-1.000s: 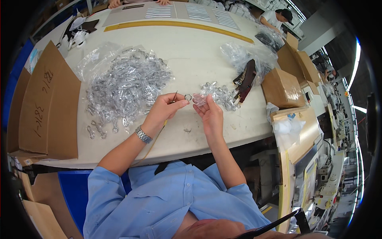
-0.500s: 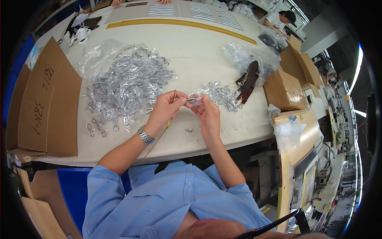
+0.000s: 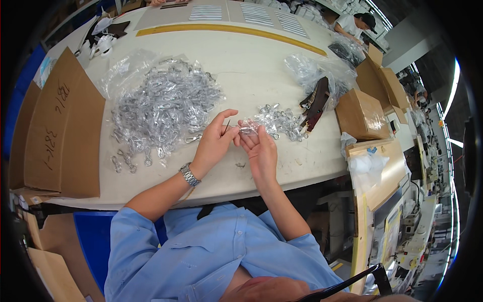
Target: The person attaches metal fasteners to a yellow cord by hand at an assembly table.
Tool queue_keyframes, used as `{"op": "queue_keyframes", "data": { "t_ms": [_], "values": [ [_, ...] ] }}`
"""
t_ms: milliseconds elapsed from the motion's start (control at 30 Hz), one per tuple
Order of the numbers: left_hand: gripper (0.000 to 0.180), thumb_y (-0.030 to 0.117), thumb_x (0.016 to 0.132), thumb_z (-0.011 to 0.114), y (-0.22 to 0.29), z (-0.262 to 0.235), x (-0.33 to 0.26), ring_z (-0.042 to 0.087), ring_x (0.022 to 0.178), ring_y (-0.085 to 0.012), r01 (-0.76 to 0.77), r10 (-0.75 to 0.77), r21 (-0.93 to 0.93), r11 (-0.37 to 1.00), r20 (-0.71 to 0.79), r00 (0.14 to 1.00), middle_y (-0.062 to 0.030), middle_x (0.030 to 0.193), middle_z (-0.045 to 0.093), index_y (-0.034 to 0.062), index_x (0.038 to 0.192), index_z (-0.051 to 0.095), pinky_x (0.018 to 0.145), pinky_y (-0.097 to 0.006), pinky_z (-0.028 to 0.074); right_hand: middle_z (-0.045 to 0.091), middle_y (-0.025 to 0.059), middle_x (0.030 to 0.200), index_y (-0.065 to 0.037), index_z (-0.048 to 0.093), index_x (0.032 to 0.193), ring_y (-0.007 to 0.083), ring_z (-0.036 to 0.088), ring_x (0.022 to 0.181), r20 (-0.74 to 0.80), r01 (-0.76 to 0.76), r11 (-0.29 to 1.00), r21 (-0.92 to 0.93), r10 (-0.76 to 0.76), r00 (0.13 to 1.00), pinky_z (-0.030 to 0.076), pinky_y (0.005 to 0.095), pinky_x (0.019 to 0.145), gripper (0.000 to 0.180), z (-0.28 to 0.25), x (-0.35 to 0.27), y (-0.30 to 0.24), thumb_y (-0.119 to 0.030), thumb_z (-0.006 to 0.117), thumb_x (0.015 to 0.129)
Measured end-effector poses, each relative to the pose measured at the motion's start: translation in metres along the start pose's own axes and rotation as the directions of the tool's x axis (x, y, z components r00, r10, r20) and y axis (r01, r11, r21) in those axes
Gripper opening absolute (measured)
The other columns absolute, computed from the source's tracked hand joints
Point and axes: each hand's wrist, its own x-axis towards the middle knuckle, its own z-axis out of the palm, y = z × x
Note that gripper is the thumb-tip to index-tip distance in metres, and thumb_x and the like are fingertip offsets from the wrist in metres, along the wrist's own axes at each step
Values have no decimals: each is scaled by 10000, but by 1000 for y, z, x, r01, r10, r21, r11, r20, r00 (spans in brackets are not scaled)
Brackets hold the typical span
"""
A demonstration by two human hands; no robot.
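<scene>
Above the table, my right hand (image 3: 262, 153) holds a metal snap hook in a clear plastic bag (image 3: 247, 129) between thumb and fingers. My left hand (image 3: 214, 142) meets it from the left, thumb close to the bag's end and index finger raised. A thin dark pointed tool (image 3: 228, 125) pokes out of the left hand; most of it is hidden by the palm. Left of my hands lies a large heap of bagged metal hooks (image 3: 163, 103). Just beyond my right hand is a smaller pile of hooks (image 3: 284, 122).
An upright cardboard box (image 3: 75, 136) stands at the left edge. To the right are a dark pouch-like item (image 3: 317, 103), crumpled clear plastic (image 3: 322, 70) and a closed carton (image 3: 363, 113). A yellow strip (image 3: 226, 28) crosses the far side. Another person (image 3: 354, 27) works at far right.
My left index finger has lifted and straightened away from the thumb. My right hand has opened slightly, palm up, under the bag. At the far edge, another person's hands have shifted.
</scene>
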Motion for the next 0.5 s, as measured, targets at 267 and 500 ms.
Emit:
{"op": "queue_keyframes", "data": {
  "t_ms": [267, 500],
  "values": [
    [409, 113, 1066, 606, 9, 3, -4, 440, 565, 3, 84, -86, -35, 996, -43, 995, 42, 717, 639, 58, 1468, 558, 502, -190, 312, 707, 194, 1316, 62, 607, 1339, 198, 707, 1102, 22, -29, 999, -24, 30, 999, 562, 358, 1031, 355, 9, -1, 9, -217, 518, 1138],
    [353, 108, 1065, 607, 5, -7, -5, 605, 652, -57, 85, -85, 4, 996, 36, 996, -12, 731, 685, 8, 1404, 592, 598, -237, 457, 749, 92, 1162, 24, 679, 1223, 114, 678, 922, 36, -65, 995, -74, 68, 997, 568, 294, 916, 224, 6, 3, 19, -143, 624, 1084]
  ]
}}
